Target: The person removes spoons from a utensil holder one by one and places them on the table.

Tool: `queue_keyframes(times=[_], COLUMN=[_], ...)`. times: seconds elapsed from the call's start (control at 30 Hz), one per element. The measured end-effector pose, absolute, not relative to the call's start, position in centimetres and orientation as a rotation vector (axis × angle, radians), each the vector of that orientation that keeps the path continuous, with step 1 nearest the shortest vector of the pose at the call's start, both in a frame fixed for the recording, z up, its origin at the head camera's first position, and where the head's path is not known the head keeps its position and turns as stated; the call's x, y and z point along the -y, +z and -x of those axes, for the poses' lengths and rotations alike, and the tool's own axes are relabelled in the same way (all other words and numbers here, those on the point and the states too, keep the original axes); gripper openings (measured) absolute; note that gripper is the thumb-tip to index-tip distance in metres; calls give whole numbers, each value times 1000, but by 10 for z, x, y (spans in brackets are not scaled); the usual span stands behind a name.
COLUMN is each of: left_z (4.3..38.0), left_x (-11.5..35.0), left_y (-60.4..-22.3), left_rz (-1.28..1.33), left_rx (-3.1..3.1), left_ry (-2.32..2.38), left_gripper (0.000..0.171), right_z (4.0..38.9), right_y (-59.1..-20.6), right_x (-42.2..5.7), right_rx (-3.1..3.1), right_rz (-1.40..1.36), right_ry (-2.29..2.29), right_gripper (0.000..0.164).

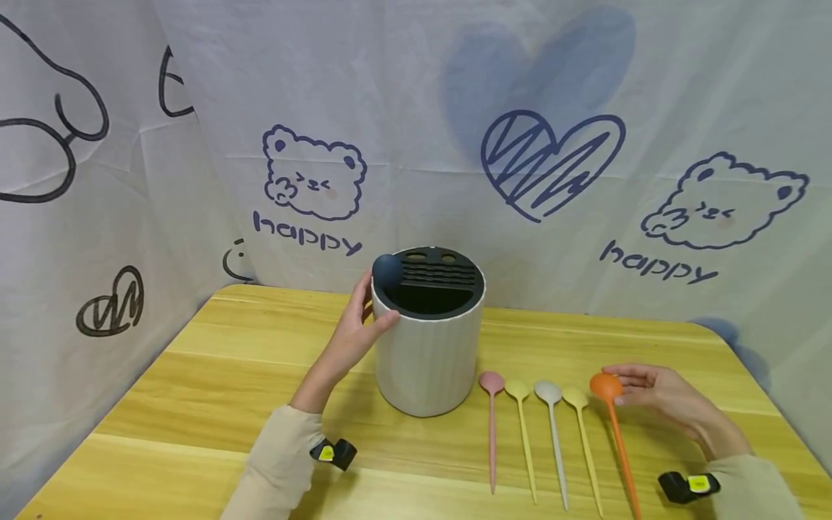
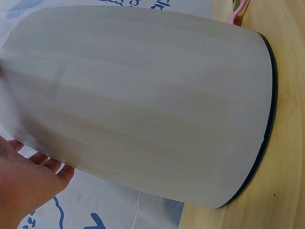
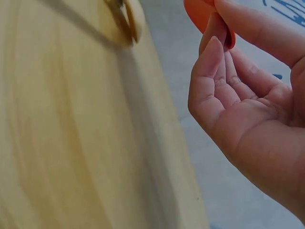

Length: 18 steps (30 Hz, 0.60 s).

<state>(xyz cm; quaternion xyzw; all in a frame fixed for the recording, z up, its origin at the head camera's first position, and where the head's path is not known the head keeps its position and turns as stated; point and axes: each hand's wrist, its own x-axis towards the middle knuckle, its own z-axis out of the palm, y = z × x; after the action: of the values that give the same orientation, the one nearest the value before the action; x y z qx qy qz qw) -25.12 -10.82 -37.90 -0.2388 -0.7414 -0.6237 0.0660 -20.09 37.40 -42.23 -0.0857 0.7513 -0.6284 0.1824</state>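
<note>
A white ribbed utensil holder [image 1: 425, 368] with a black slotted lid [image 1: 442, 273] stands upright on the table. My left hand [image 1: 354, 328] grips its upper left side, thumb at the front of the rim and fingers round the far side. A dark blue round spoon head [image 1: 388, 271] shows at the lid's left edge. Between thumb and fingers, my right hand [image 1: 672, 401] pinches the orange spoon [image 1: 606, 388] by its bowl, with the handle pointing toward me. In the right wrist view, the orange bowl [image 3: 198, 14] is partly hidden by the fingers.
Between the holder and the orange spoon lie a pink spoon [image 1: 492, 383], a yellow spoon [image 1: 518, 391], a grey spoon [image 1: 548, 392] and another yellow spoon [image 1: 575, 397], side by side on the wooden table [image 1: 214, 361]. A printed white cloth [image 1: 416, 108] hangs behind the table.
</note>
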Motion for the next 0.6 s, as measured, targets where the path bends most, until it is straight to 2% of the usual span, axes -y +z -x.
queue_keyframes(times=[0.3, 0.6], left_z=[250, 249], left_x=[108, 108], left_y=[-378, -377], left_rz=[713, 703], left_rx=[2238, 2243], left_ry=[-1886, -1889], left_gripper=[91, 90], right_z=[204, 206], right_y=[-434, -441], right_x=[-382, -380], right_rx=[-2016, -2112], right_rz=[173, 159], right_ry=[-1810, -1708], right_gripper=[42, 57])
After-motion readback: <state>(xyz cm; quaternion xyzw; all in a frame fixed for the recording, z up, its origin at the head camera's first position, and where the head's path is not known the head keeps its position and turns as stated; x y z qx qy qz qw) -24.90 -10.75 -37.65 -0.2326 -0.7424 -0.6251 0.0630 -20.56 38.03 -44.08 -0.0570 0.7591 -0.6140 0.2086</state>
